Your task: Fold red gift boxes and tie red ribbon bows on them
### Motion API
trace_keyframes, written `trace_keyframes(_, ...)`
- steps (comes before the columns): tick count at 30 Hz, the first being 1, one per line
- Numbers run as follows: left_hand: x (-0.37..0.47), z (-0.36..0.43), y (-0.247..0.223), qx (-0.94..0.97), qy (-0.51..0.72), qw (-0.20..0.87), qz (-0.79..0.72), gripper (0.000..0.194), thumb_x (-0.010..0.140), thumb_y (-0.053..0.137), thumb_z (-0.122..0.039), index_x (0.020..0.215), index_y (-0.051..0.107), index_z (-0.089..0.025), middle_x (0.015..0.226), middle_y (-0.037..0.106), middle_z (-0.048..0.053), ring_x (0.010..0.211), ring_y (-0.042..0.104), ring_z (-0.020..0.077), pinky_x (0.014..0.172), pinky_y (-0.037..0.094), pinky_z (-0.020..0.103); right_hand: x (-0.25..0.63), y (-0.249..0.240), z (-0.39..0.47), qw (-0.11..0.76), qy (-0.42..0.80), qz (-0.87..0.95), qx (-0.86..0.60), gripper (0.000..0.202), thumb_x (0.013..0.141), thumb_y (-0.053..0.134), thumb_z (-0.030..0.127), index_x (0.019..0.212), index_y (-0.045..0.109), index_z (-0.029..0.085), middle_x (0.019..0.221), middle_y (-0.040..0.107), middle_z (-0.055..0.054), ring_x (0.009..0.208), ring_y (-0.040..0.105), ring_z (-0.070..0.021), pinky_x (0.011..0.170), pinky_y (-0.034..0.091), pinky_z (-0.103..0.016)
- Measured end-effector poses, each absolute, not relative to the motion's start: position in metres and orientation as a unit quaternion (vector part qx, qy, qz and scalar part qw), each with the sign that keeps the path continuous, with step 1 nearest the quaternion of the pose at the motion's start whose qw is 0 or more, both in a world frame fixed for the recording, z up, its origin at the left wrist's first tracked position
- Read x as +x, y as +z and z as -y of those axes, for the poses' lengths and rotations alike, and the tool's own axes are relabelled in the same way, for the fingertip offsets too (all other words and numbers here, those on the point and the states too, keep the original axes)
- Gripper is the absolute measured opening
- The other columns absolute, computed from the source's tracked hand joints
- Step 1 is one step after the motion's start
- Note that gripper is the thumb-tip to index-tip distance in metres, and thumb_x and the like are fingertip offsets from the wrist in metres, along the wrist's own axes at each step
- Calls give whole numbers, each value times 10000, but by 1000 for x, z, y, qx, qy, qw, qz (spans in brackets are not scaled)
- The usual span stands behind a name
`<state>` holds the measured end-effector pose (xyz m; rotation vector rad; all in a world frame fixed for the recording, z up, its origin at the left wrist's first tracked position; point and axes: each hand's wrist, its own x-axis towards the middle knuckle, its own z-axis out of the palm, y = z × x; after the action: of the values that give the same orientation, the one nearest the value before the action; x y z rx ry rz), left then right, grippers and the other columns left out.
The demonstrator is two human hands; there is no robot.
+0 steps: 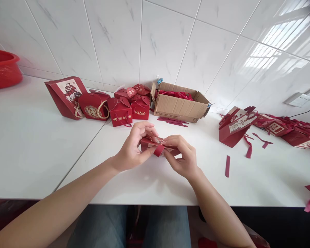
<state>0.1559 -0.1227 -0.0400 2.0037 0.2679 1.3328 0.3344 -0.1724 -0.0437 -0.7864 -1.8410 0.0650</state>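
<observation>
In front of me on the white table is a small red gift box (144, 144) with printed patches. A curled red paper strap (159, 150) stands out from its near top edge. My left hand (138, 146) grips the box's left side, thumb against the strap and fingers bent over the top. From the right, my right hand (182, 155) pinches the box's upper edge beside the strap. The fingers hide much of the top, so I cannot see how the strap is fixed.
Several finished red boxes (121, 112) line the wall, beside a cardboard box (179, 107) of red material. Loose red strips (227, 166) lie to the right, near another red box (234, 129) and a pile of folded boxes (297, 132). A red basin (5, 72) stands far left.
</observation>
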Motion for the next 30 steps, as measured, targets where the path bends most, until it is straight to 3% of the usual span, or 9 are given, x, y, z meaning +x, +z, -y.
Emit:
trace_keyframes(4,156,123,-40,771,517,356,-107,524,806,629,-77,1207,349,-266,979,530,24,842,595,114,690,540,227,335,-43,172,529,49,777,-337,160,837,608,143,980,592,212,929,622,-72,844,646,-164,481,566,-214)
trace_keyframes(14,157,123,-42,778,517,340,-105,506,829,626,-110,1224,353,-269,947,540,16,833,593,113,699,535,234,333,-48,167,550,-13,774,-314,174,850,536,100,927,610,237,857,646,-46,788,625,-167,618,593,-325)
trace_keyframes(22,158,111,-55,781,521,236,-250,577,762,731,-268,1234,400,-237,1201,519,100,1128,547,238,959,447,446,342,-48,164,590,-10,728,-350,196,830,545,74,904,631,234,863,655,-44,774,653,-171,582,571,-304)
trace_keyframes(27,160,101,-63,789,438,286,-321,616,754,722,-334,1266,400,-220,1300,514,124,1233,497,285,1022,405,497,348,-47,162,636,1,670,-382,142,818,571,100,866,626,222,828,653,-26,744,642,-158,610,547,-298)
trace_keyframes(30,162,97,-69,793,396,332,-323,538,804,664,-347,1268,428,-210,1295,541,128,1205,531,281,989,444,493,348,-49,159,655,4,632,-413,83,805,608,141,831,623,218,763,653,-3,664,618,-136,561,516,-264)
